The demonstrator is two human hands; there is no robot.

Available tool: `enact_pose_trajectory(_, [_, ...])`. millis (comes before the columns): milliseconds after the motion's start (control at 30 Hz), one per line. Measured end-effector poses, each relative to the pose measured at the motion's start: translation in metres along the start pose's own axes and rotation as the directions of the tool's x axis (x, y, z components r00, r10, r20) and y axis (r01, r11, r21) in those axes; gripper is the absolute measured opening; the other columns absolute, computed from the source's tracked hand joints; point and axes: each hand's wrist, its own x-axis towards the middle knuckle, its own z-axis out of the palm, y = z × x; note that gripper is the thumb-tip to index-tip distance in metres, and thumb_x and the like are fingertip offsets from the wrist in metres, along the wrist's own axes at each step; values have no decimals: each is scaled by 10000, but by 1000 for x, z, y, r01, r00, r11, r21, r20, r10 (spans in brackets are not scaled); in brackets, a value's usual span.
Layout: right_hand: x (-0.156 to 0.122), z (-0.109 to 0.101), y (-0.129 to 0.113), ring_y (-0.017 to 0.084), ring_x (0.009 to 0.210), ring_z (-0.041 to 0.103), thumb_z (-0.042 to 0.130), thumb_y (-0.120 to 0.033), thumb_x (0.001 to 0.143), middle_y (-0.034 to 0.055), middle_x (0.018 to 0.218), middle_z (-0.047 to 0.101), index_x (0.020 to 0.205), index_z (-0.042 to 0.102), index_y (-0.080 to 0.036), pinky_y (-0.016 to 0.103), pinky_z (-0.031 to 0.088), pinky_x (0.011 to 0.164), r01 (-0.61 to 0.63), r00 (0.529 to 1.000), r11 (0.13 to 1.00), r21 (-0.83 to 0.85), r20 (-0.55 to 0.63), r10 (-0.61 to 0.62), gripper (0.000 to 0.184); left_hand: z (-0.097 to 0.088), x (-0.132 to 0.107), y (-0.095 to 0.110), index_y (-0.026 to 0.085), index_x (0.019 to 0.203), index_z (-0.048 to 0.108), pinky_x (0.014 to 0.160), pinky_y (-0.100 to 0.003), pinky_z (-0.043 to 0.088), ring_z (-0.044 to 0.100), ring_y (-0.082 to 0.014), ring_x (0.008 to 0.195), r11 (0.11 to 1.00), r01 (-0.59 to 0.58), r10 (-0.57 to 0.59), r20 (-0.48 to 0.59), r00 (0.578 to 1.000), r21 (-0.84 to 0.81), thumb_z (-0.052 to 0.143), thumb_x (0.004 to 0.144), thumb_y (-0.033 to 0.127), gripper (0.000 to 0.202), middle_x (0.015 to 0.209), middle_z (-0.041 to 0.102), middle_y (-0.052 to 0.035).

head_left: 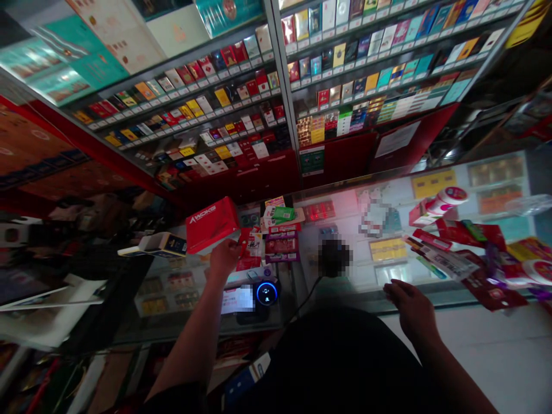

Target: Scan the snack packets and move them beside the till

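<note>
My left hand (224, 259) reaches over the glass counter, between a red box lettered AWDKG (212, 223) and some red packets (250, 250). Its fingers are drawn together at the packets' left edge; anything between them is hidden. My right hand (411, 306) is above the counter's near edge, with its fingers loosely extended and nothing visible in them. A payment device with a glowing blue ring (267, 294) stands right of my left forearm. Purple-and-red packets (282, 246) lie right of my left hand, and a green packet (283, 214) lies behind them.
Snack packages (457, 261) and a pink-and-white tub (451, 198) crowd the counter's right side. A dark, blurred-out object with a cable (335, 256) stands mid-counter. Behind rise shelves of small boxes (345, 54). An open dark-blue carton (161, 244) is at the left.
</note>
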Motion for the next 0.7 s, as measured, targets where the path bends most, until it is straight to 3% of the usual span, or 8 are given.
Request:
enact_pose_trajectory(133, [-2, 0, 3, 268, 860, 775, 895, -434, 613, 108, 883, 802, 1045, 754, -140, 350, 637, 772, -52, 999, 997, 51, -3, 52, 542, 2, -18, 11, 187, 974, 761, 741, -321, 469, 721, -272, 908, 996, -64, 67, 47, 997, -63, 558, 890, 445, 339, 986, 794, -117])
enact_pose_trajectory(267, [-10, 4, -3, 252, 789, 759, 866, -430, 614, 101, 838, 791, 982, 755, -128, 353, 613, 731, -19, 1000, 997, 70, 3, 19, 489, -4, -38, 35, 196, 994, 780, 733, -341, 494, 722, -289, 889, 992, -59, 58, -10, 998, -110, 562, 885, 540, 422, 943, 793, -105])
enact_pose_trajectory(500, [-21, 0, -13, 230, 717, 734, 830, -421, 607, 66, 735, 766, 896, 740, -161, 329, 567, 664, -16, 997, 989, 146, -73, 27, 399, -18, -80, 102, 234, 1007, 794, 730, -340, 512, 725, -280, 878, 959, -56, 39, -67, 997, -279, 641, 839, 601, 431, 912, 795, -46])
enact_pose_trajectory(700, [-25, -19, 3, 186, 644, 675, 819, -377, 636, 41, 692, 741, 865, 731, -158, 306, 530, 633, 34, 993, 977, 211, -114, -10, 329, -15, -113, 154, 250, 949, 794, 729, -343, 527, 721, -276, 858, 919, -139, 121, -73, 990, -369, 672, 806, 589, 388, 871, 786, -28])
